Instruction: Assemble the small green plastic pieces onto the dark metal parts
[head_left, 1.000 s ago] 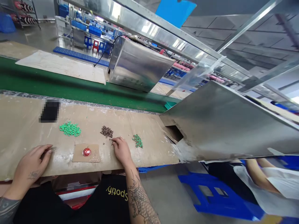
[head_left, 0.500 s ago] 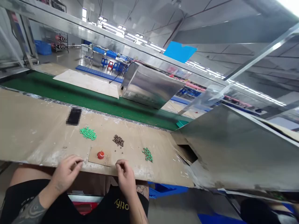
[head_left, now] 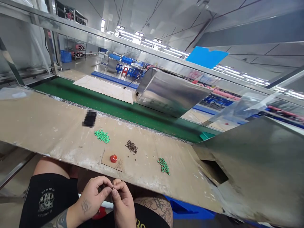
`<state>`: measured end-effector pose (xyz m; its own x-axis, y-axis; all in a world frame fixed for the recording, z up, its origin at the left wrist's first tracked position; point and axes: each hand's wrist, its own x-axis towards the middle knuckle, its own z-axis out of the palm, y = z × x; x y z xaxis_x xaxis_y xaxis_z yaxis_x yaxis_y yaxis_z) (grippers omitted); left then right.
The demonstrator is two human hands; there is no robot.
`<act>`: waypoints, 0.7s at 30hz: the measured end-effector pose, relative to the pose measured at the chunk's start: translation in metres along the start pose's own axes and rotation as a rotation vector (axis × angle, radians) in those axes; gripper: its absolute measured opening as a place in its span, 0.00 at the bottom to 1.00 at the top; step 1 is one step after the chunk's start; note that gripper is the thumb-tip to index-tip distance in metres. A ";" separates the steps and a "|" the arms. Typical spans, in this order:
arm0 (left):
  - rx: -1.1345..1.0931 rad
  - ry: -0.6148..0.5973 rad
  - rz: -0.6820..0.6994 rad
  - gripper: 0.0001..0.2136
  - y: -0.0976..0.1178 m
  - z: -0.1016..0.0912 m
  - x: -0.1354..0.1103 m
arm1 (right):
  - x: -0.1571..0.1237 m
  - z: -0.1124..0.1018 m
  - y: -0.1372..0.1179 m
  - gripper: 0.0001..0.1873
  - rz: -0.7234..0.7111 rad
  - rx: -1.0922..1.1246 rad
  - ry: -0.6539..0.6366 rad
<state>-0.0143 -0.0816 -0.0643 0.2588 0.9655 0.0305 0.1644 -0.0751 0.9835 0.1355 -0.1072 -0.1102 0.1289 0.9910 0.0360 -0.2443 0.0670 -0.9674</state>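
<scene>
Below the front edge of the tan board worktop (head_left: 49,126), my left hand (head_left: 95,198) and my right hand (head_left: 122,199) meet over my lap. Their fingertips pinch something tiny, too small to make out. On the board lie a pile of green beads (head_left: 102,136), a pile of dark brown beads (head_left: 131,147) and a second green pile (head_left: 163,166). A red domed object (head_left: 113,158) and a few pale beads (head_left: 119,164) sit on a cardboard square (head_left: 106,160). A pixelated black object (head_left: 89,118) lies farther back.
A green conveyor belt (head_left: 95,101) runs behind the board, with a steel hood (head_left: 171,93) over it. A slanted steel panel (head_left: 249,158) with a dark opening stands at the right. A blue crate (head_left: 187,210) sits below the board.
Both hands have moved off the board to below its front edge and come together in a pinch. The view has swung, so the board sits higher and farther left.
</scene>
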 end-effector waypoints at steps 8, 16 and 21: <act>-0.007 -0.141 0.048 0.15 -0.005 -0.006 0.009 | 0.002 0.001 -0.029 0.02 -0.144 -0.240 -0.089; -0.035 -0.123 0.039 0.14 -0.008 0.000 0.025 | 0.026 -0.010 -0.039 0.20 -0.520 -0.558 -0.196; 0.030 -0.154 0.063 0.10 -0.008 -0.001 0.029 | 0.032 -0.010 -0.040 0.16 -0.468 -0.514 -0.174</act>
<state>-0.0088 -0.0532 -0.0714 0.4114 0.9094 0.0616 0.1712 -0.1435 0.9747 0.1587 -0.0792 -0.0732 -0.0566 0.8785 0.4743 0.2882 0.4692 -0.8347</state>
